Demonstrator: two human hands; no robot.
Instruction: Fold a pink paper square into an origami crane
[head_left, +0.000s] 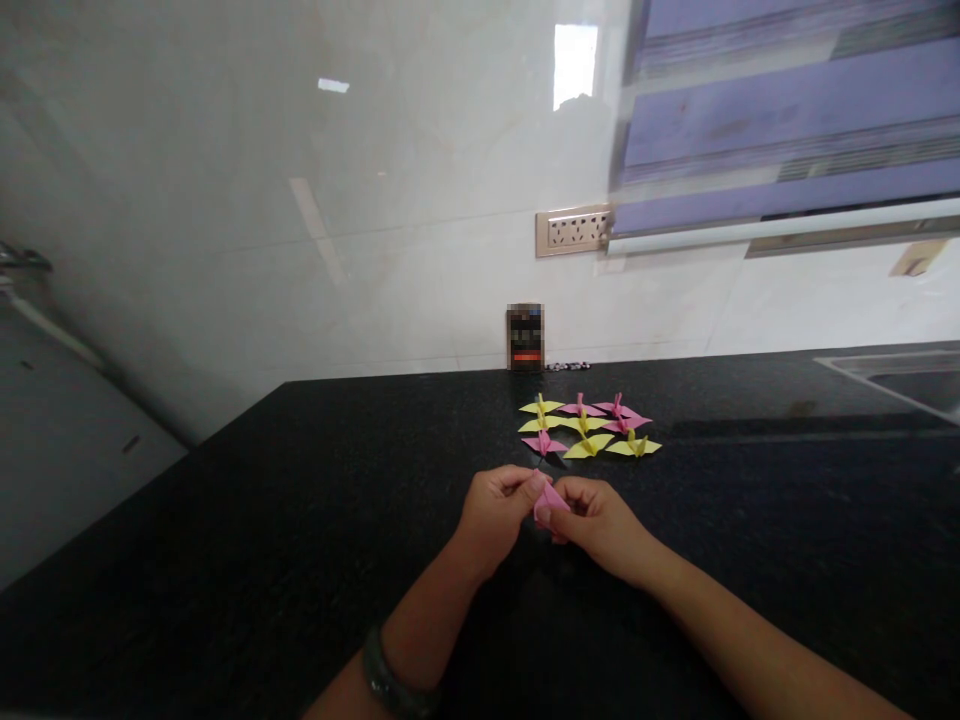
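A small piece of folded pink paper (553, 497) is held between my two hands, low over the dark counter. My left hand (498, 512) pinches its upper left part between thumb and fingers. On the right side, the thumb and curled fingers of my right hand (600, 525) grip it as well. Parts of the paper are covered by my fingertips. Just beyond my hands stand several folded paper cranes in rows, some yellow (590, 446), some pink (544, 443), with their wings spread.
Against the tiled wall (420, 270) stands a dark box (525, 340), blurred out, with a patterned string-like item (568, 366) beside it. A socket panel (574, 231) and a purple blind (750, 130) are above. The black counter (300, 500) has a sink edge (885, 385) at right.
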